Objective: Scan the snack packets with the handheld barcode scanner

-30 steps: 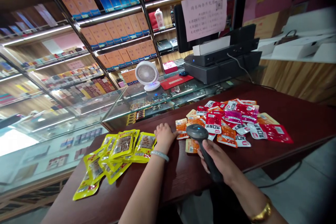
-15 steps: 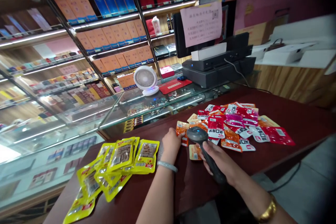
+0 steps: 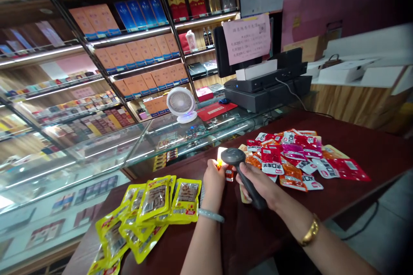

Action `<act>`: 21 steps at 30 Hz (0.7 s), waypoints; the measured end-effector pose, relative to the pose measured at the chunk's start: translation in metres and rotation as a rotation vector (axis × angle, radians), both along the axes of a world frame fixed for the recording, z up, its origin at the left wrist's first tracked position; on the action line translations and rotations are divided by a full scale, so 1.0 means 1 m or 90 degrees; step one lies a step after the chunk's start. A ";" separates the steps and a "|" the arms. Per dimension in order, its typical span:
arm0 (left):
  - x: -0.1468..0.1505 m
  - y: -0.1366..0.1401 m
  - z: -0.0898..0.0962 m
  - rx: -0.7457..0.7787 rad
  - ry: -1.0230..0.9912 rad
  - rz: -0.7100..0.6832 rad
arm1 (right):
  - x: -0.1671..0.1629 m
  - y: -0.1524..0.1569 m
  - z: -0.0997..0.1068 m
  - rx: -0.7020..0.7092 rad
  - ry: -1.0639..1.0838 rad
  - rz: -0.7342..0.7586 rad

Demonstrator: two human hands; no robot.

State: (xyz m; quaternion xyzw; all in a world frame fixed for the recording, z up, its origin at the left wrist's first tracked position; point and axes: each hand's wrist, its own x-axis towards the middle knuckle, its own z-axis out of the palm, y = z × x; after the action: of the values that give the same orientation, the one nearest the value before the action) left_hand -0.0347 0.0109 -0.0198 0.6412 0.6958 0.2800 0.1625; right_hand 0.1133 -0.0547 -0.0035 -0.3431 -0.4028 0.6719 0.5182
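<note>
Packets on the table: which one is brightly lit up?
The small packet at the left hand, beside the scanner head. Bright light washes it out, unlike the yellow packets on the left and the red and orange packets on the right.

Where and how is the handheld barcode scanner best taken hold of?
Probably best around the handle of the handheld barcode scanner, coming from the right, where the right grip wraps it. The handle is slim and slants to the picture's lower right, while the wide head points left, towards the brightly lit packet.
</note>
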 end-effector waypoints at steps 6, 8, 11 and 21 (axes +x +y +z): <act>-0.010 0.005 0.003 -0.014 -0.039 0.031 | 0.002 -0.005 0.001 -0.006 0.012 -0.001; -0.020 0.008 0.006 -0.014 -0.016 0.084 | 0.006 -0.010 0.000 -0.011 0.017 -0.007; -0.037 0.012 0.007 -0.040 0.069 0.151 | 0.016 -0.019 -0.004 -0.025 0.010 -0.027; -0.006 -0.001 -0.003 0.155 0.206 0.100 | 0.049 -0.035 -0.017 -0.057 0.027 -0.075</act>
State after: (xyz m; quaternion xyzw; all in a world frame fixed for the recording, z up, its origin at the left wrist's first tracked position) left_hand -0.0405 0.0101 -0.0225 0.6367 0.7214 0.2673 -0.0523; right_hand 0.1622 -0.0893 -0.0206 -0.3748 -0.3399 0.6648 0.5495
